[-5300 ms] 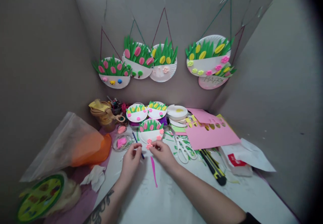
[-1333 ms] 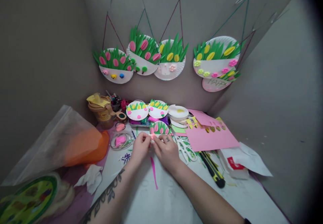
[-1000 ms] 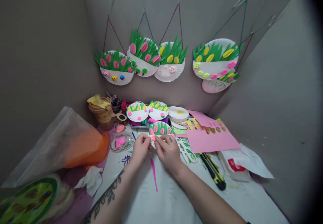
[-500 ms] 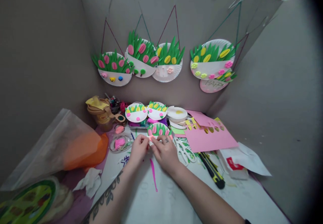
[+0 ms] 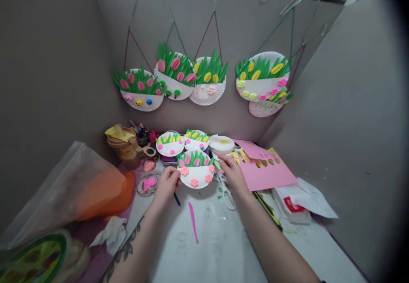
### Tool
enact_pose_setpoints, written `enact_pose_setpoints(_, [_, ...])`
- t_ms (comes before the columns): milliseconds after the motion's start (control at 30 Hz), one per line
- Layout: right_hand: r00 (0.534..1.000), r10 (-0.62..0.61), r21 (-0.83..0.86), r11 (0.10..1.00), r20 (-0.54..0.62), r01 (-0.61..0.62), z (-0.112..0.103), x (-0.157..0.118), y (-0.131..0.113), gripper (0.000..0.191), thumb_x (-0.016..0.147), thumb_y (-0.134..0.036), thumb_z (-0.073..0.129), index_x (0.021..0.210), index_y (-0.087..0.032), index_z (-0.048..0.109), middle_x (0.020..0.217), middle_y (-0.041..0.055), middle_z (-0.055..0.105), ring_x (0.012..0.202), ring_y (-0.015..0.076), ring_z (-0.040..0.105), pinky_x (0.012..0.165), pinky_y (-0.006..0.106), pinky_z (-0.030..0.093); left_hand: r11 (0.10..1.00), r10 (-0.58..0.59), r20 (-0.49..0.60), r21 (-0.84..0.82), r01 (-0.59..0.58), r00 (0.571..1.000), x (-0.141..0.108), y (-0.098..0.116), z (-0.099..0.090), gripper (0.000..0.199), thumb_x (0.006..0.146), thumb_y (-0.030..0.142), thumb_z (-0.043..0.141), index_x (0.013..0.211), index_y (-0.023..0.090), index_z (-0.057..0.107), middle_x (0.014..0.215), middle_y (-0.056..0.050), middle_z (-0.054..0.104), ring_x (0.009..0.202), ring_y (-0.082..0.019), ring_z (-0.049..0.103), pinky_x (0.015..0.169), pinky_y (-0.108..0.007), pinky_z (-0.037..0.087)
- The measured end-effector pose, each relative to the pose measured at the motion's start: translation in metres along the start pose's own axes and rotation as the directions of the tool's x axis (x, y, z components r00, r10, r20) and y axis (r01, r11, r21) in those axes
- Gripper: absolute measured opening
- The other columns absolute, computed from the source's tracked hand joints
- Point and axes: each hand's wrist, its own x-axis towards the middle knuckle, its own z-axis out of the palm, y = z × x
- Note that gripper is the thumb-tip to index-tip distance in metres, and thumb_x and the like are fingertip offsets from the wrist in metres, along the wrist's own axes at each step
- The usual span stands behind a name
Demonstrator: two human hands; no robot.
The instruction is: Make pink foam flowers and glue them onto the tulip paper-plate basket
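My left hand [image 5: 168,183] pinches the left edge of a paper plate craft [image 5: 196,172], holding it up facing me. Its upper part carries green paper grass and pink paper tulips, and several coral clay flowers [image 5: 194,183] dot the white lower half. To the right of the plate, my right hand [image 5: 234,175] is apart from it, thumb and fingers together in a pinch; whatever they may hold is too small to make out. White-handled scissors [image 5: 227,195] lie beside and partly under that hand. A pink plastic clay knife [image 5: 193,223] rests on the table in front.
Two similar plate crafts [image 5: 170,149] and a stack of white plates [image 5: 221,150] stand behind. Pink paper sheets [image 5: 265,176] and a tissue pack [image 5: 292,210] lie right. On the left are a zip bag [image 5: 96,189], a cup [image 5: 124,151] and pink clay [image 5: 149,184]. Decorated plates [image 5: 207,93] hang above.
Both hands were together at the plate's lower middle. Now they have parted: the left holds the plate's left edge, the right has moved off rightward. The plate's front and clay flowers are uncovered.
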Motion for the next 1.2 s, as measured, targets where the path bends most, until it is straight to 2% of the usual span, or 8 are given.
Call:
enact_pose_setpoints(133, [0.995,0.061,0.031,0.997,0.083,-0.064,0.0,0.003,0.005,0.038,0.069,-0.042,0.062,0.093,-0.013,0.069,0.077,0.0055,0.067,0.066,0.0178,0.057,0.056,0.027,0.043,0.999,-0.018,0.077,0.044,0.014,0.997,-0.004,0.004,0.0,0.021,0.07,0.034,0.059,0.066,0.02,0.045,0.048,0.008,0.043,0.041,-0.006,0.035,0.04,-0.018,0.023])
enact_pose_setpoints(267, [0.988,0.101,0.065,0.992,0.114,-0.109,0.001,0.003,0.006,0.042,0.067,-0.044,0.064,0.096,-0.014,0.066,0.07,0.0031,0.066,0.059,0.0155,0.055,0.05,0.024,0.039,0.996,-0.032,0.123,0.085,0.021,0.992,-0.005,0.003,0.002,0.02,0.07,0.034,0.059,0.064,0.019,0.046,0.047,0.008,0.042,0.04,-0.006,0.035,0.04,-0.017,0.022])
enact_pose_setpoints(400, [0.977,0.131,0.062,0.988,0.166,-0.143,0.0,0.004,0.014,0.028,0.063,-0.042,0.067,0.07,-0.014,0.065,0.06,0.001,0.063,0.053,0.0135,0.053,0.048,0.022,0.037,0.992,-0.057,0.141,0.119,0.04,0.988,-0.003,-0.003,0.001,0.02,0.07,0.035,0.059,0.063,0.019,0.047,0.045,0.007,0.043,0.039,-0.006,0.034,0.039,-0.018,0.022])
enact_pose_setpoints(600, [0.976,0.158,0.0,0.987,0.149,-0.159,0.005,0.006,0.041,0.025,0.065,-0.039,0.063,0.063,-0.014,0.062,0.051,-0.0007,0.058,0.047,0.0124,0.049,0.046,0.023,0.036,0.982,-0.066,0.038,0.179,0.058,0.997,0.006,-0.009,-0.01,0.019,0.071,0.036,0.058,0.071,0.017,0.057,0.043,0.006,0.046,0.035,-0.006,0.035,0.037,-0.018,0.021])
enact_pose_setpoints(767, [0.982,0.112,-0.103,0.99,0.151,-0.097,0.023,0.027,0.041,0.024,0.068,-0.038,0.06,0.066,-0.014,0.064,0.056,0.0006,0.061,0.052,0.0137,0.051,0.049,0.023,0.037,0.979,-0.056,-0.07,0.194,0.068,0.996,0.014,-0.012,-0.02,0.021,0.075,0.036,0.056,0.075,0.016,0.058,0.046,0.005,0.048,0.034,-0.006,0.036,0.035,-0.017,0.022])
enact_pose_setpoints(967, [0.982,0.049,-0.293,0.956,0.182,0.007,0.05,0.08,0.015,0.02,0.077,-0.031,0.062,0.069,-0.013,0.065,0.068,0.001,0.063,0.064,0.0144,0.057,0.057,0.024,0.043,0.986,-0.071,-0.113,0.142,0.087,0.991,0.018,-0.018,-0.022,0.022,0.071,0.034,0.058,0.081,0.015,0.057,0.079,-0.004,0.064,0.04,-0.005,0.044,0.031,-0.017,0.026])
enact_pose_setpoints(1100, [0.981,0.07,-0.416,0.909,0.184,0.013,0.062,0.113,0.01,0.025,0.088,-0.033,0.058,0.103,-0.013,0.061,0.103,0.0048,0.062,0.087,0.0183,0.061,0.074,0.034,0.052,0.987,-0.099,-0.112,0.114,0.111,0.989,0.018,-0.021,-0.022,0.021,0.071,0.032,0.059,0.083,0.014,0.057,0.08,-0.005,0.065,0.039,-0.005,0.044,0.031,-0.017,0.028])
enact_pose_setpoints(1200, [0.982,0.086,-0.465,0.885,0.167,0.001,0.07,0.137,0.011,0.031,0.09,-0.033,0.057,0.115,-0.015,0.056,0.117,0.0068,0.057,0.097,0.0217,0.059,0.08,0.038,0.052,0.987,-0.116,-0.105,0.102,0.127,0.988,0.018,-0.021,-0.022,0.019,0.071,0.03,0.059,0.081,0.014,0.057,0.078,-0.005,0.065,0.038,-0.005,0.044,0.031,-0.017,0.027])
